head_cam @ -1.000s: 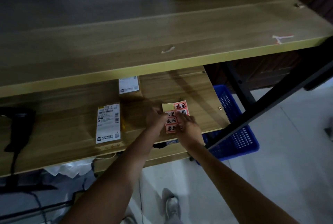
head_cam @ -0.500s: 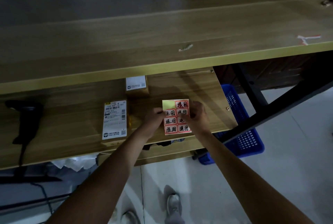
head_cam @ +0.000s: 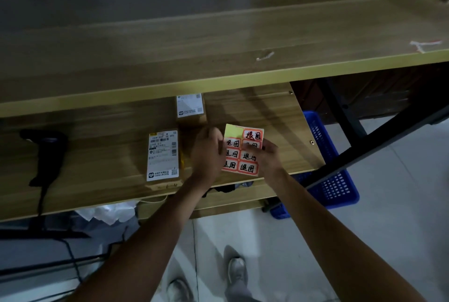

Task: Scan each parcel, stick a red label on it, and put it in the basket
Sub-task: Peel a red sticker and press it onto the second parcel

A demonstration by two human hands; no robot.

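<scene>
— The place?
— Dim wooden shelf (head_cam: pixel 109 156); pale floor tiles below; blue basket (head_cam: pixel 335 180) right of the hands.
— The labels?
— Red label sheet (head_cam: pixel 243 153), pinched between left hand (head_cam: pixel 206 153) and right hand (head_cam: pixel 269 158); parcel (head_cam: pixel 163 156) just left.

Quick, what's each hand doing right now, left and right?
Left hand: holds the left edge of the red label sheet.
Right hand: fingers on the sheet's right side, seemingly picking at a label.
</scene>
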